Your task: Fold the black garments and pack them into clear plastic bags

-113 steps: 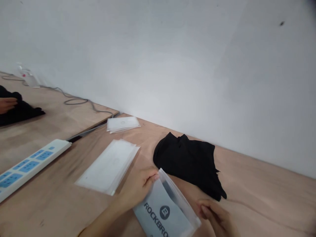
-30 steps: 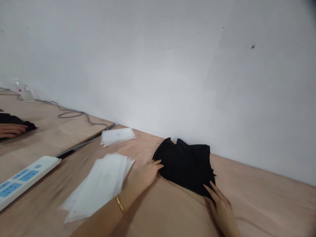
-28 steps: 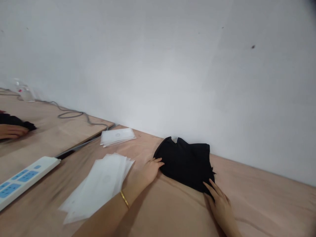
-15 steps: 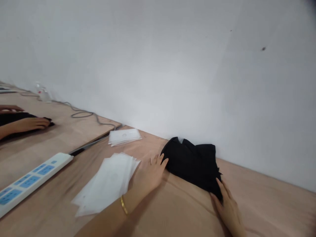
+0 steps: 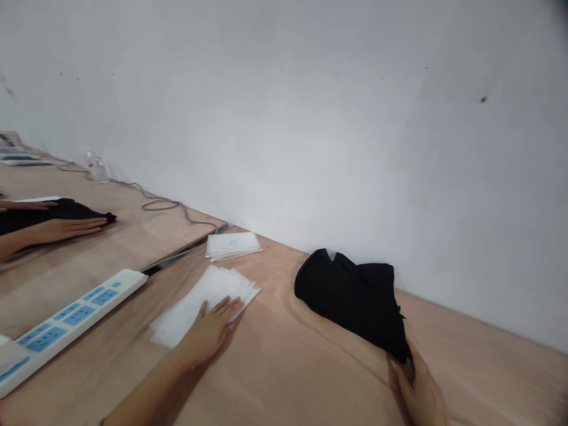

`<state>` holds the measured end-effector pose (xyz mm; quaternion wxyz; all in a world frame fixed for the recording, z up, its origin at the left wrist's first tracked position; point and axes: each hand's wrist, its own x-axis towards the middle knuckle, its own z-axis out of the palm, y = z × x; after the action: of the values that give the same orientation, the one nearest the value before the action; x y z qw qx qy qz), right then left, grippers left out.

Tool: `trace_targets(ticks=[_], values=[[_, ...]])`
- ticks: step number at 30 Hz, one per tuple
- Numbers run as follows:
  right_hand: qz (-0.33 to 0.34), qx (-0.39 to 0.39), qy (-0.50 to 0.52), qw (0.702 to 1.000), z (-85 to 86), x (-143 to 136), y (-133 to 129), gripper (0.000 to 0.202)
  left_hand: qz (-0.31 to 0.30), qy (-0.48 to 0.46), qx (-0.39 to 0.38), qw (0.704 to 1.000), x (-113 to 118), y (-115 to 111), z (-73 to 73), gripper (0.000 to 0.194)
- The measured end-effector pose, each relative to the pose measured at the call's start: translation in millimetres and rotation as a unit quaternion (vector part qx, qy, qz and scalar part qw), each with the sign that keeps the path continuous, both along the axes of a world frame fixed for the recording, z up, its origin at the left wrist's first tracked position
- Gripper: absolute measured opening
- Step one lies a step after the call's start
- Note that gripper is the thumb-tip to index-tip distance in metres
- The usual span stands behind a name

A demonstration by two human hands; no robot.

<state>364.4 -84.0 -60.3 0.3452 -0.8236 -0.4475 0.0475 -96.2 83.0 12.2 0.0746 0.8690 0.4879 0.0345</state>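
Note:
My left hand (image 5: 215,332) lies with fingers stretched out on a fanned stack of frosted white plastic bags (image 5: 195,305), its fingertips near the stack's right edge. To the right, a folded piece of black cloth (image 5: 348,299) rests on the wooden table against the wall. My right hand (image 5: 421,384) is at the cloth's near right corner, which sits between the thumb and the fingers. Part of those fingers is hidden behind the cloth.
A smaller pile of white bags (image 5: 234,245) lies by the wall. On the left are a white power strip (image 5: 77,322) with blue sockets, a grey cable (image 5: 162,206) and a clear bottle (image 5: 96,167). A co-worker's hands (image 5: 66,229) rest on black cloth at the adjoining table.
My left hand has left the black cloth and moved left onto the white bags. My right hand stays at the cloth's corner. The view has shifted slightly left.

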Motion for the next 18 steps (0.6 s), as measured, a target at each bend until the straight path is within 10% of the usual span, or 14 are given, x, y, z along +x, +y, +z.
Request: trace_targets(ticks=[6, 18], values=[[0.005, 0.028, 0.056, 0.998, -4.2, 11.8, -2.0, 0.071, -0.011, -0.037, 0.012, 0.999, 5.8, 21.5, 15.5, 0.047], [-0.068, 0.089, 0.207, 0.972, 13.5, 27.1, 17.2, 0.063, -0.182, -0.143, 0.071, 0.97, 171.9, 67.6, 17.7, 0.02]])
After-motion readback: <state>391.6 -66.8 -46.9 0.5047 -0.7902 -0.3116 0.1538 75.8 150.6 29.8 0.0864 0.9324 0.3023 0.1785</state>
